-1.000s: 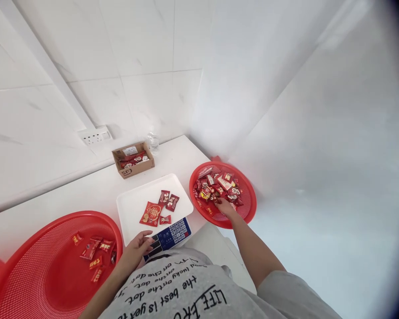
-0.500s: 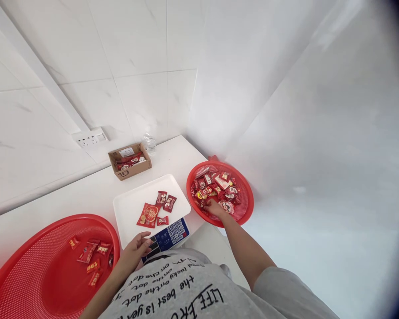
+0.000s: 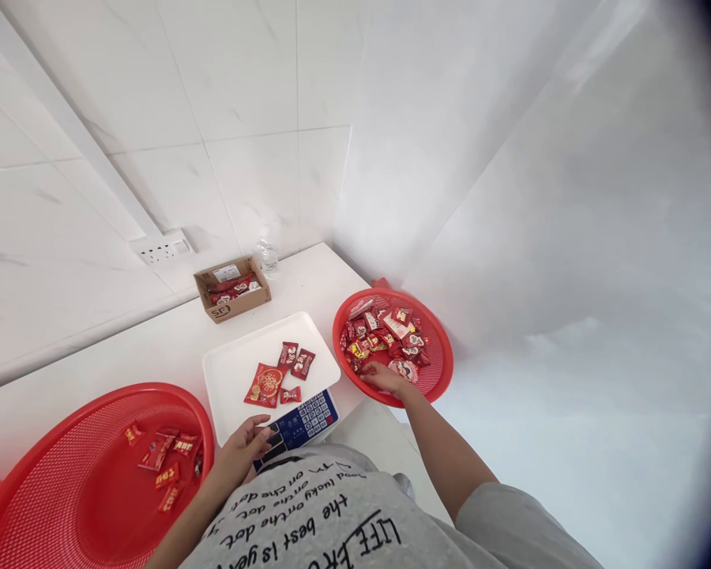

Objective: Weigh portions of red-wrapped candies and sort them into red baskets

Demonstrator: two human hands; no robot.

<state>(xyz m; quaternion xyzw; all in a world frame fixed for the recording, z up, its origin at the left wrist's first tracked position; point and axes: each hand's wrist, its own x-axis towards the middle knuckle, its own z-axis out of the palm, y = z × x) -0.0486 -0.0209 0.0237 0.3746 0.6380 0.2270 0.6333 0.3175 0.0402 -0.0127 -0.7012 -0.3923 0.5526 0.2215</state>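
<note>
My left hand rests at the left end of the blue scale panel, by the near edge of the white tray. Its fingers are loosely spread and hold nothing. On the tray lie a large red snack packet, two dark red packets and a small red wrapped candy. My right hand reaches over the near side of the right red basket, fingers extended at the red and yellow packets. Whether its fingertips touch one is too small to make out.
A larger red basket at the left holds several red packets. Behind the tray stand a cardboard box of red packets and a clear plastic bottle. A tiled wall with a socket strip bounds the back.
My right hand has shifted slightly in the right basket, its fingers now pointing more to the left. My left hand and the packets on the tray stay as they were.
</note>
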